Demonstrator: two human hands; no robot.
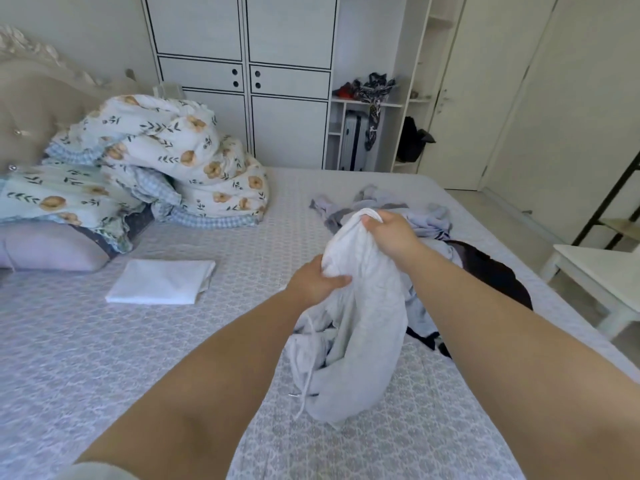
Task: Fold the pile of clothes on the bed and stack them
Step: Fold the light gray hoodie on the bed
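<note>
A light grey garment (363, 317) with a drawstring hangs bunched above the bed (104, 358). My right hand (388, 233) grips its top edge. My left hand (318, 280) grips the fabric a little lower on its left side. The garment's lower end rests on the bedspread. Behind it lies the unfolded pile of clothes (426, 220), pale blue and grey pieces with a black garment (491, 275) at the right. One folded white item (161, 282) lies flat on the bed to the left.
A floral duvet (166, 157) and pillows are heaped at the headboard on the left. A white wardrobe (242, 74) stands beyond the bed. A small white table (599, 271) is beside the bed's right edge.
</note>
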